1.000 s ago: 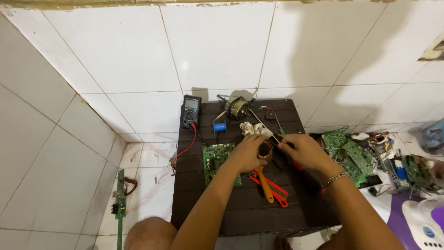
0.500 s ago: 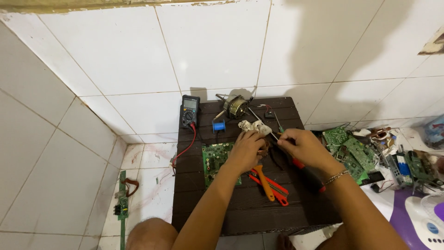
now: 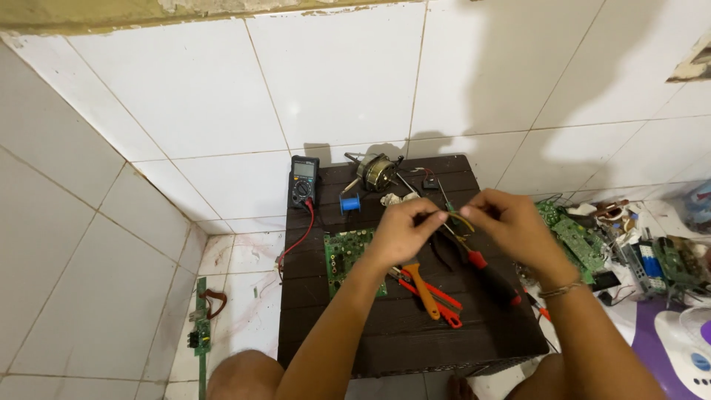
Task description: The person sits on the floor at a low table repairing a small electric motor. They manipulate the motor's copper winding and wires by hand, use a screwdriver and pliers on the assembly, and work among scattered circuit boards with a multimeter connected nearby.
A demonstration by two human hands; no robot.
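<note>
Your left hand (image 3: 404, 230) and your right hand (image 3: 511, 222) are raised close together above the dark slatted table (image 3: 415, 333), fingertips facing each other. Both are closed into a pinch, and between them runs a thin yellow-green wire (image 3: 455, 217): the left fingers grip one end, the right fingers the other, with a short bowed length showing in the gap. Whether the wire joins anything underneath I cannot tell.

Just below your left hand a green circuit board (image 3: 348, 255) lies flat on the table, partly hidden by your forearm. Below the gap between your hands lie orange-handled pliers (image 3: 426, 292), and under your right wrist a screwdriver with a red and black handle (image 3: 489, 270) lies slantwise.

Beyond your hands, towards the tiled wall (image 3: 333, 96), stand a small motor (image 3: 376, 172), a blue spool of solder (image 3: 349, 203) and some white plastic parts (image 3: 400, 198). Further left of those a black multimeter (image 3: 304, 181) sits at the table's far corner, its red lead (image 3: 296, 241) trailing down the table's left side to the floor.

Right of your right hand, off the table, lies a heap of green boards and loose parts (image 3: 592, 237). Far left of your left arm, a narrow green board (image 3: 200, 333) lies on the floor
</note>
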